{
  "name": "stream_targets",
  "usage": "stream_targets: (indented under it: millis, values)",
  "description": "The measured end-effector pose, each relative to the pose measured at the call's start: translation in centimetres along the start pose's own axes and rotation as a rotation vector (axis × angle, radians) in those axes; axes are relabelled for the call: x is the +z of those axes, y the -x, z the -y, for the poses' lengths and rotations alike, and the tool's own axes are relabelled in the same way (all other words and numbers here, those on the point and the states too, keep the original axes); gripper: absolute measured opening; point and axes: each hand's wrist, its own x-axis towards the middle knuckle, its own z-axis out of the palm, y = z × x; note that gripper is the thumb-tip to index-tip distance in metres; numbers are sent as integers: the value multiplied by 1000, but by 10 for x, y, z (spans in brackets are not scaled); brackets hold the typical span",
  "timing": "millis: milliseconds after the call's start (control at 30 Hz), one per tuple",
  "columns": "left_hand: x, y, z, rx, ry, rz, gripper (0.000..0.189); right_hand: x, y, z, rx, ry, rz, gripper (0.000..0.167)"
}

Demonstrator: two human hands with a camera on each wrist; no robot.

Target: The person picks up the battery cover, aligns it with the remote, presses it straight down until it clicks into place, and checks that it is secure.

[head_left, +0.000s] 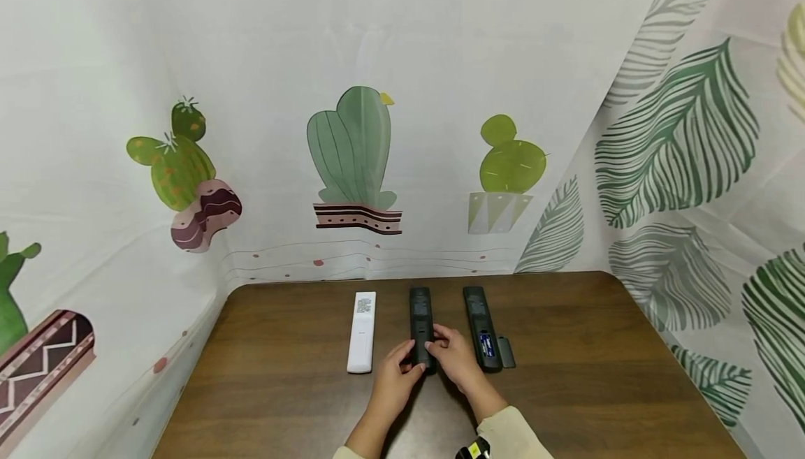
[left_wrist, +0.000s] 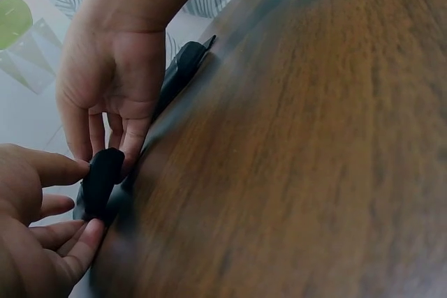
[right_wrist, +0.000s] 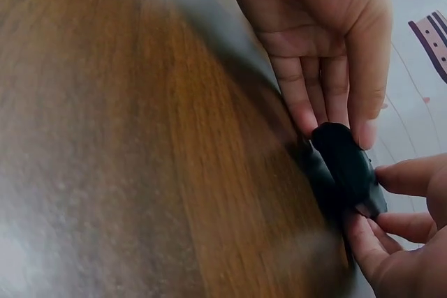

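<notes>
Face down on the table lies a black remote control (head_left: pixel 421 312), its back with a label and the battery cover upward. My left hand (head_left: pixel 395 381) holds its near end from the left, thumb and fingertips at the edge. From the other side my right hand (head_left: pixel 455 358) grips it, thumb on the back and fingers along the right edge. Both wrist views show the remote's dark end (left_wrist: pixel 103 176) between the two hands, close over the wood. Right of them sits a second black remote (head_left: pixel 478 312) with its compartment open and blue batteries (head_left: pixel 487 345) inside.
A loose dark battery cover (head_left: pixel 506 352) lies beside the right remote. To the left is a white remote (head_left: pixel 361 333), label up. The brown wooden table (head_left: pixel 283 389) ends at a white curtain (head_left: pixel 428 40) printed with cacti and leaves.
</notes>
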Motion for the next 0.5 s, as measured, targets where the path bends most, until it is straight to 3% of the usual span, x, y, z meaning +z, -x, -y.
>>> stream_targets:
  millis: [167,500]
  values:
    - [0,0,0,0,-20,-1,50,1,-1,1,-21,47,-9,50]
    - [1,-1,0,1,-42,6,49,1,-2,4,-52,279,-27,48]
